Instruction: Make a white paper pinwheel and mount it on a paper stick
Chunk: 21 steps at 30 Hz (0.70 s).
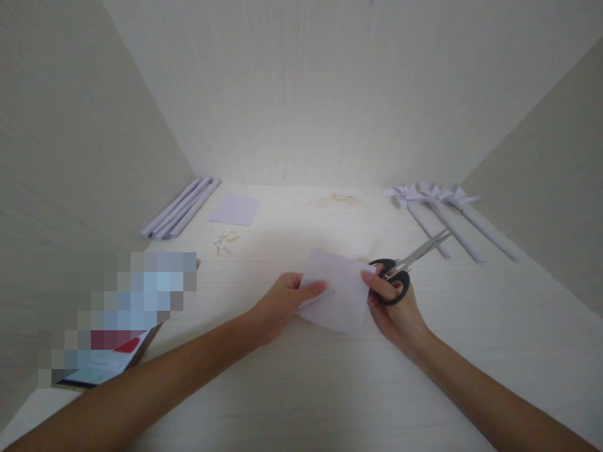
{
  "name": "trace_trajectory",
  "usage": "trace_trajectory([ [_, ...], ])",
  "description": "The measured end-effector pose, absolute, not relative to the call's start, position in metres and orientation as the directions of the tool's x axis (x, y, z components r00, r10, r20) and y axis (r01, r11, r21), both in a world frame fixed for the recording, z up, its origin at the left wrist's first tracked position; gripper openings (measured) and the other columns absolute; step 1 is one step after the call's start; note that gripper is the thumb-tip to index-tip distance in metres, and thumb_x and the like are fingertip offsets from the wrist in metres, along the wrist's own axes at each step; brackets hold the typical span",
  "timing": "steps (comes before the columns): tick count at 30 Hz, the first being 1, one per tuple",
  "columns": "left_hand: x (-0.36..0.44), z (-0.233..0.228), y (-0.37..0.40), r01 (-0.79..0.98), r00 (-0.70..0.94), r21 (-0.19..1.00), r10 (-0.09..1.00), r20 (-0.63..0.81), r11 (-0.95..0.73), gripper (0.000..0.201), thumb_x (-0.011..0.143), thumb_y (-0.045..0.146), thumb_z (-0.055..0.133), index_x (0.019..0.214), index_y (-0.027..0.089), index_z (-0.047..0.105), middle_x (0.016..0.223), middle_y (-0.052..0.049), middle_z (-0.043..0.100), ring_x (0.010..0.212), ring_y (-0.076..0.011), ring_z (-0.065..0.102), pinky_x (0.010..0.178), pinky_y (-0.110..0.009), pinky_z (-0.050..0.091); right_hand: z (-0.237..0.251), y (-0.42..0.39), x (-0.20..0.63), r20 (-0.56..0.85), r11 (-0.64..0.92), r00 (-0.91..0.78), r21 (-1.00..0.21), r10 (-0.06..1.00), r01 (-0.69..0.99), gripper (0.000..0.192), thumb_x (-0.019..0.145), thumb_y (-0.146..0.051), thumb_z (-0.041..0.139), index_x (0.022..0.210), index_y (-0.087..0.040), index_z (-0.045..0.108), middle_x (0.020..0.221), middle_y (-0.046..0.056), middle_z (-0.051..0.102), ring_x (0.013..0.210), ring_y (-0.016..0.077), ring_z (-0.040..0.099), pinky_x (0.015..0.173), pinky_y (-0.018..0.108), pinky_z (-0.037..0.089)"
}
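Note:
A square of pale lilac-white paper (pixel 336 301) is held up between my two hands, with a small dark dot near its middle. My left hand (pixel 287 301) pinches its left edge, thumb on top. At the right edge, the thumb and fingers of my right hand (pixel 393 301) grip the paper. That same hand carries black-handled scissors (pixel 400 270), its fingers through the loops. The scissor blades point up and right, slightly parted and away from the paper. Fingers beneath the sheet are hidden.
Several rolled paper sticks (pixel 181 210) lie at the back left, near another paper square (pixel 235 209). Small pale bits (pixel 227 240) lie in front, more strips (pixel 343 199) at the back. Three paper pinwheels (pixel 431 191) lie back right. A partly pixelated tablet-like screen (pixel 106 364) stands left.

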<state>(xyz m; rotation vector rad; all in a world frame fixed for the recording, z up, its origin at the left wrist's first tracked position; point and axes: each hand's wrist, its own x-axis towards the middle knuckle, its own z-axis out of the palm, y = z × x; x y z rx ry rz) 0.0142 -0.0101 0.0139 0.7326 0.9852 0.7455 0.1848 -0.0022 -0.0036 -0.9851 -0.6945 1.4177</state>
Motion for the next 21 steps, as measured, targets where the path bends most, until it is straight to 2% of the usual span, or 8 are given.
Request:
trace_trajectory([
  [4, 0.0152, 0.0138, -0.0121, -0.156, 0.361, 0.844, 0.825, -0.435, 0.513, 0.026, 0.060, 0.030, 0.066, 0.079, 0.012, 0.066, 0.080, -0.008, 0.068, 0.068, -0.0170, 0.061, 0.066, -0.027, 0.045, -0.0030, -0.0019, 0.1827, -0.160, -0.090, 0.116, -0.884, 0.980, -0.459, 0.021, 0.055, -0.019, 0.072, 0.059, -0.019, 0.051, 0.048, -0.007, 0.046, 0.046, 0.0059, 0.043, 0.041, 0.017, 0.035],
  [9, 0.0176, 0.0143, -0.0125, -0.187, 0.355, 0.837, 0.830, -0.431, 0.515, 0.025, 0.063, 0.030, 0.064, 0.081, 0.012, 0.065, 0.084, -0.009, 0.068, 0.072, -0.0169, 0.062, 0.071, -0.028, 0.046, -0.0017, -0.0025, 0.1819, -0.171, -0.103, 0.102, -0.873, 0.980, -0.477, 0.021, 0.054, -0.019, 0.072, 0.059, -0.019, 0.052, 0.050, -0.006, 0.047, 0.047, 0.0067, 0.045, 0.042, 0.018, 0.038],
  [15, 0.0164, 0.0141, -0.0107, -0.149, 0.311, 0.864, 0.852, -0.420, 0.480, 0.027, 0.062, 0.030, 0.064, 0.080, 0.010, 0.064, 0.082, -0.010, 0.068, 0.071, -0.0173, 0.061, 0.068, -0.028, 0.046, 0.0021, -0.0018, 0.1829, -0.182, -0.090, 0.110, -0.823, 0.977, -0.561, 0.020, 0.051, -0.012, 0.073, 0.056, -0.019, 0.055, 0.047, -0.009, 0.047, 0.042, 0.0018, 0.043, 0.039, 0.011, 0.038],
  [21, 0.0087, 0.0135, -0.0044, -0.077, 0.216, 0.897, 0.885, -0.411, 0.436, 0.031, 0.060, 0.033, 0.065, 0.078, 0.008, 0.063, 0.079, -0.012, 0.067, 0.064, -0.0175, 0.061, 0.062, -0.028, 0.046, 0.0013, 0.0029, 0.1880, -0.171, -0.064, 0.145, -0.831, 0.975, -0.552, 0.021, 0.051, -0.013, 0.074, 0.056, -0.018, 0.054, 0.053, -0.008, 0.056, 0.048, 0.0033, 0.053, 0.041, 0.010, 0.041],
])
